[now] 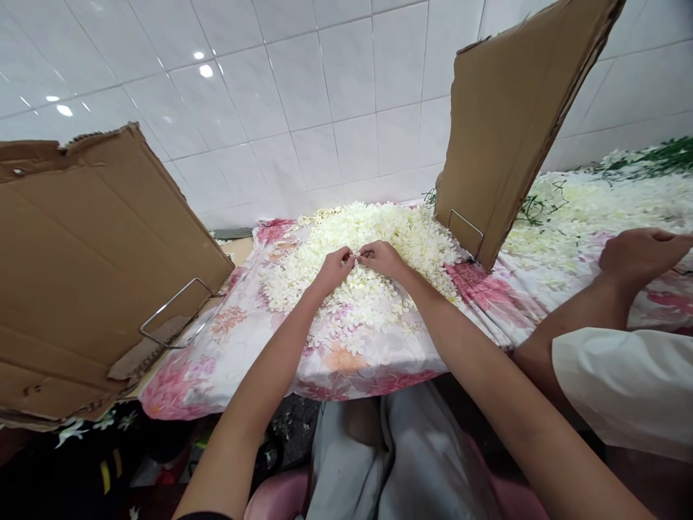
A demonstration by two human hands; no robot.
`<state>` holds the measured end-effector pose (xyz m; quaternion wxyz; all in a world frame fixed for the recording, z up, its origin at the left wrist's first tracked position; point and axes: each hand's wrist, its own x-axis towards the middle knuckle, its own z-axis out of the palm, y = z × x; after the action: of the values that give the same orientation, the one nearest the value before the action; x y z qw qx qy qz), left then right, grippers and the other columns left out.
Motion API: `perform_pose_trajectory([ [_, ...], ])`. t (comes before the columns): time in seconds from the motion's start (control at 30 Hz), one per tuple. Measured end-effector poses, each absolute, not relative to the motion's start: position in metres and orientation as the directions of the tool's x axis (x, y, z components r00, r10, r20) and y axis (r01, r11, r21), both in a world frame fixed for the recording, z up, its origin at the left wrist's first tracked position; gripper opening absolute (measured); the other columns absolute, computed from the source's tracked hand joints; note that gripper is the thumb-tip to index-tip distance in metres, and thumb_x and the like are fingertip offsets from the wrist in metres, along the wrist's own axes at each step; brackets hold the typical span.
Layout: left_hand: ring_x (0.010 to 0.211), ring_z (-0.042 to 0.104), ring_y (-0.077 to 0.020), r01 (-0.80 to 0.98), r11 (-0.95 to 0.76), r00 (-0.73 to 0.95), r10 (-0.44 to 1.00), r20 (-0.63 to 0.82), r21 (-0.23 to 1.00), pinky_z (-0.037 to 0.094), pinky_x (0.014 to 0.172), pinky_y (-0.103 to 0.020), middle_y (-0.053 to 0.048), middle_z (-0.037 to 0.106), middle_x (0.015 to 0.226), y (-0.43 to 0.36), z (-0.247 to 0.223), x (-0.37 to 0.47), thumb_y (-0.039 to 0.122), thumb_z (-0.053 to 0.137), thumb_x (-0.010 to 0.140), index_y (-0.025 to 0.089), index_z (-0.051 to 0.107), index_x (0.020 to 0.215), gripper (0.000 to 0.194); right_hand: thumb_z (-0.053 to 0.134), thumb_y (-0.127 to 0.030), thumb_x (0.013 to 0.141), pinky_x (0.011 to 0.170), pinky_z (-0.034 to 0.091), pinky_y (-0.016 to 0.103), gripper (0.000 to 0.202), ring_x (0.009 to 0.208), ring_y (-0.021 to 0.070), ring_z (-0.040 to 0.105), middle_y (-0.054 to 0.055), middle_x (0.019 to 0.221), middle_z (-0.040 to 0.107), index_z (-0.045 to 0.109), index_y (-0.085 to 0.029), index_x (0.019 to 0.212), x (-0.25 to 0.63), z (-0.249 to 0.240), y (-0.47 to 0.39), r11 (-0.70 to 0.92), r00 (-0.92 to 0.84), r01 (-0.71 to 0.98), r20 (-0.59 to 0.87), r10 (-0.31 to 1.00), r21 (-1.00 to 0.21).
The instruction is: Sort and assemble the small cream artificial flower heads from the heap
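Observation:
A broad heap of small white flowers [379,225] lies on the floral cloth [346,368] in front of me. Over the middle of this heap my left hand [336,269] and my right hand [382,258] meet, their fingertips almost touching. Both are closed in a pinch. Between the fingertips shows a tiny pale bit that looks like a white flower [356,255]; its details are too small to make out. Loose blossoms are scattered on the cloth below my wrists.
Upright cardboard sheets stand at left [102,267] and right [503,123], by bent wire holders. A tiled wall [336,94] rises behind. Beyond the right sheet, another person's hand [644,256] is near more white flowers [611,209] and green stems [644,160].

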<state>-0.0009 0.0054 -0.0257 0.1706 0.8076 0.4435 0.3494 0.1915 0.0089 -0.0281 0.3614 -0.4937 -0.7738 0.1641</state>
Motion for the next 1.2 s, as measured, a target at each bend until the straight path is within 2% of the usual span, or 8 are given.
perform_pose_trajectory([
  [0.3,0.076,0.06,-0.0174,0.607,-0.554,0.367,0.831,0.418,0.57,0.048,0.075,-0.03,-0.001,0.069,0.079,0.0052,-0.0262,-0.0003,0.03,0.054,0.095,0.02,0.06,0.088,0.014,0.069,-0.026,0.084,0.067,0.044,0.027,0.017,0.078,0.0204,0.068,0.004,0.084,0.079,0.083,-0.016,0.087,0.1915,-0.0292,0.0102,0.454,-0.237,0.614,0.398,0.886,-0.645],
  [0.6,0.076,0.06,-0.0172,0.615,-0.547,0.363,0.836,0.411,0.568,0.046,0.075,-0.029,-0.001,0.068,0.078,0.0056,-0.0266,0.0009,0.028,0.054,0.096,0.02,0.059,0.087,0.013,0.069,-0.028,0.081,0.067,0.043,0.028,0.02,0.076,0.0202,0.067,0.005,0.081,0.078,0.083,-0.015,0.088,0.1924,-0.0318,0.0125,0.467,-0.244,0.605,0.409,0.879,-0.644],
  [1.2,0.076,0.06,-0.0174,0.595,-0.55,0.372,0.835,0.406,0.586,0.047,0.073,-0.029,-0.002,0.069,0.08,0.0056,-0.028,-0.0014,0.033,0.053,0.097,0.021,0.059,0.087,0.017,0.069,-0.031,0.083,0.066,0.043,0.027,0.022,0.076,0.0192,0.066,0.004,0.083,0.078,0.083,-0.016,0.09,0.1915,-0.0276,0.0079,0.447,-0.24,0.622,0.387,0.89,-0.643],
])
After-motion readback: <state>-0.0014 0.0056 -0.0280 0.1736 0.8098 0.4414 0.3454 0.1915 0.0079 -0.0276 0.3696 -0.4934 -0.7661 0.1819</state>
